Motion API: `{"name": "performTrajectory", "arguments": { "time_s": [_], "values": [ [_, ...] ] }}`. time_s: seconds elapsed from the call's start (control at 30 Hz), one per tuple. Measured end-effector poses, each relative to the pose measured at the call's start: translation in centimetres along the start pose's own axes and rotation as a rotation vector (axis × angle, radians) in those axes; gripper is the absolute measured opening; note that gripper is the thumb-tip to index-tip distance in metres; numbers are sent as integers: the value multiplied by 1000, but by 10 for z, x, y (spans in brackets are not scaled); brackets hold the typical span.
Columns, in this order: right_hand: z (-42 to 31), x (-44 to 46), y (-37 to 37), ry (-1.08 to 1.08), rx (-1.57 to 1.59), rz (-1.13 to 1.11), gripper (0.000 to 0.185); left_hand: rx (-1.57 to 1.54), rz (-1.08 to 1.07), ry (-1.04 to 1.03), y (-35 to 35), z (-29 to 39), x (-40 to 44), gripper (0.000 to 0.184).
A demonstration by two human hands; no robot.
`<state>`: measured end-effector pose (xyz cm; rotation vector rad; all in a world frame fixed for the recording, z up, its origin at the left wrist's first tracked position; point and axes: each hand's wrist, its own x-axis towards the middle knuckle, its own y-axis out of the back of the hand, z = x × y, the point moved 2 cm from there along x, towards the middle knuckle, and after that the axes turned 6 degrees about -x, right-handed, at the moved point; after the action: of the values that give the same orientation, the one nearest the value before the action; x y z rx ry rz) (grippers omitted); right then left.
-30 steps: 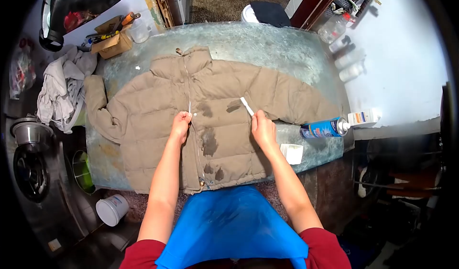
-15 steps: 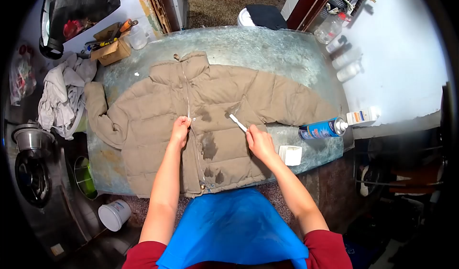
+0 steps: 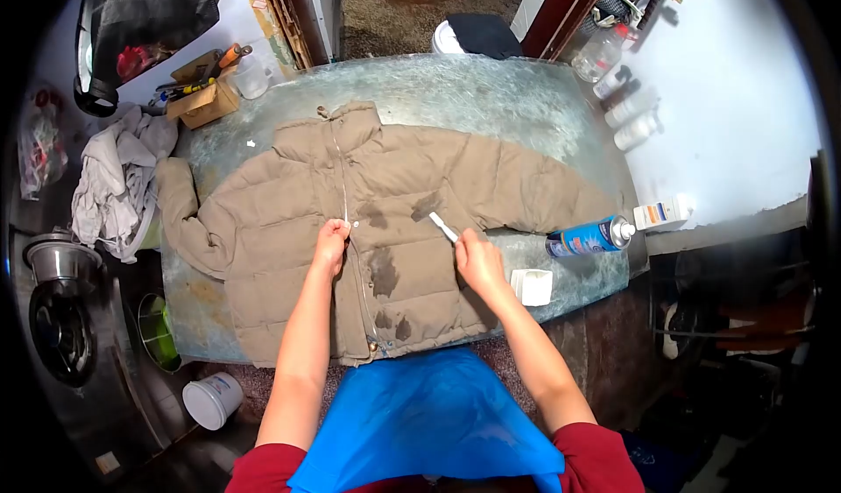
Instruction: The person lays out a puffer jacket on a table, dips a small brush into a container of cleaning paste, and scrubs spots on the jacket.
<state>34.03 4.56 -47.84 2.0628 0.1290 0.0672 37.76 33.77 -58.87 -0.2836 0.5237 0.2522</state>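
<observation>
A brown padded jacket lies front up on the table, with several dark wet-looking patches on the front panel to the right of its zip. My left hand is closed on the jacket's front edge beside the zip, about halfway down. In my right hand is a white toothbrush, its head at the lower right edge of the upper dark patch. Whether the bristles touch the cloth I cannot tell. A larger dark patch lies lower, between my hands.
Right of my right hand are a blue spray can lying on its side and a small white container. A carton of tools and bunched pale cloth sit at the left. White bottles line the right wall.
My right hand and the toothbrush have shifted slightly right, uncovering more of the upper dark patch. My left hand keeps its hold on the jacket edge.
</observation>
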Motion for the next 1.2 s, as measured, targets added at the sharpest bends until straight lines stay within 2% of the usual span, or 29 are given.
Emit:
{"name": "performTrajectory", "arguments": {
  "time_s": [0.17, 0.27, 0.3, 0.47, 0.53, 0.67, 0.73, 0.77, 0.87, 0.97, 1.1, 1.2],
  "values": [
    [3, 4, 4, -69, -90, 11, 13, 2, -1, 4, -1, 2, 0, 4],
    [-11, 0, 0, 15, -99, -59, 13, -11, 20, 3, 1, -3, 2, 4],
    [-7, 4, 1, -66, -133, -47, 13, -1, 6, 13, 2, -3, 2, 3],
    [-8, -4, -2, 7, -78, -23, 12, 0, 30, 22, 1, -3, 0, 4],
    [9, 3, 17, -139, -97, 105, 12, -3, 8, 22, 1, 1, 2, 4],
    [34, -33, 85, -194, 277, 258, 14, -36, -9, 16, 5, -1, 6, 4],
    [57, -70, 108, -267, 332, 214, 16, 18, -19, -4, 4, 0, 6, 5],
    [64, -88, 118, -248, 271, 260, 18, 28, -12, 1, 5, -3, 8, 6],
    [68, -137, 142, -400, 98, 176, 14, 13, -15, 20, 5, -1, 7, 5],
    [77, -165, 132, -457, 29, 128, 13, 17, 2, 19, 6, 2, 6, 3],
    [101, -166, 101, -447, -239, 68, 15, -3, -3, 27, 6, 0, 11, 2],
    [106, -157, 87, -432, -242, 52, 14, 1, 8, 45, 7, 2, 10, 2]
  ]
}}
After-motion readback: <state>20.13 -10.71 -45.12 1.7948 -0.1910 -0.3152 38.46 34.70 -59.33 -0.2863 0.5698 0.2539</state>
